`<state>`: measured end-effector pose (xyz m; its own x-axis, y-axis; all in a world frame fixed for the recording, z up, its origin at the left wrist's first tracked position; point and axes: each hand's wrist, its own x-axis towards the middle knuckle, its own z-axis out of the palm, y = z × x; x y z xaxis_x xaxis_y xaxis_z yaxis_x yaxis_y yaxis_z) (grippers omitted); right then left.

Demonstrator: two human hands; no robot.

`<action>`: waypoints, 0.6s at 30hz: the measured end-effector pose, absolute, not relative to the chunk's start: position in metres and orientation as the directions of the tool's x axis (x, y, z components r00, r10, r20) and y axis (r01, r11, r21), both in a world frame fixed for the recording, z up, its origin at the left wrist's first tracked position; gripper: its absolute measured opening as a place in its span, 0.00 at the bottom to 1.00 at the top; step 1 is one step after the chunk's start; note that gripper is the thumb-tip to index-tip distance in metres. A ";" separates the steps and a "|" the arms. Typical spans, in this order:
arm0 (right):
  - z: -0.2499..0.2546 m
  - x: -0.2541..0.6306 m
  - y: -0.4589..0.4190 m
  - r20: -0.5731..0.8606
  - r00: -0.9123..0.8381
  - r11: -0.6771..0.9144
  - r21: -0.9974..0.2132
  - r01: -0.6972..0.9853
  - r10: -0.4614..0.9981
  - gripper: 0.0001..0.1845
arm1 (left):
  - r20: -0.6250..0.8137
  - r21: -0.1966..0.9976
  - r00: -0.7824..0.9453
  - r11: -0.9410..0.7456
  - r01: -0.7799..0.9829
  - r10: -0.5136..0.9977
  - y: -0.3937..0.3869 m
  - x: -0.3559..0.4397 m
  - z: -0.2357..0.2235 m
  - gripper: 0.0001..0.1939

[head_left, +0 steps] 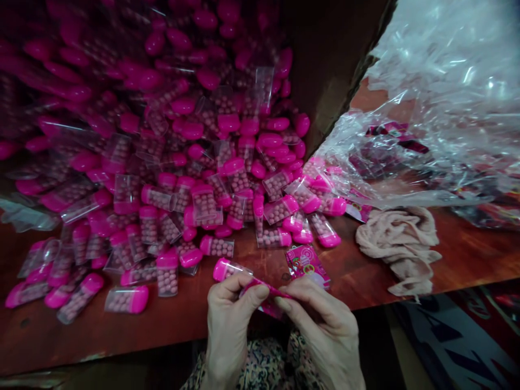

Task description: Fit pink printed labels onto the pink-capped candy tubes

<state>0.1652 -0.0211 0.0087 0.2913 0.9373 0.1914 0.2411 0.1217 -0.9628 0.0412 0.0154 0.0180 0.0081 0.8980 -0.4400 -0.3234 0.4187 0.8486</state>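
Observation:
Near the front edge of the table, my left hand (229, 319) and my right hand (327, 322) pinch a small pink printed wrapper (270, 310) between thumbs and fingers. A clear candy container with a pink cap (221, 268) shows just behind my left fingers; whether they touch it I cannot tell. Beyond my right hand, another pink printed wrapper (307, 262) with circle patterns lies flat on the table. A large heap of the same candy containers (203, 203), filled with small round pale pink balls, spreads behind and to the left of my hands.
The heap spills from a dark box (325, 70) onto the reddish-brown table (349, 281). On the right lie a crumpled beige cloth (400, 246) and a big clear plastic bag (442, 108) with printed wrappers in or under it. A lettered panel (455, 336) shows below the table edge.

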 end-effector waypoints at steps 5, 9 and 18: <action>0.006 0.157 -0.023 0.163 0.294 0.096 -0.968 0.231 0.942 0.04 | -0.487 0.773 0.017 0.440 -0.457 0.873 0.003 0.037 0.023 0.29; 0.003 0.152 -0.022 0.201 0.204 0.143 -0.953 0.268 0.958 0.04 | -0.533 0.784 -0.110 0.441 -0.438 0.839 -0.006 0.027 0.018 0.14; -0.005 0.133 -0.005 0.422 0.114 0.281 -0.759 0.587 0.899 0.11 | -0.597 0.730 -0.345 0.313 -0.607 0.724 0.010 -0.014 0.018 0.14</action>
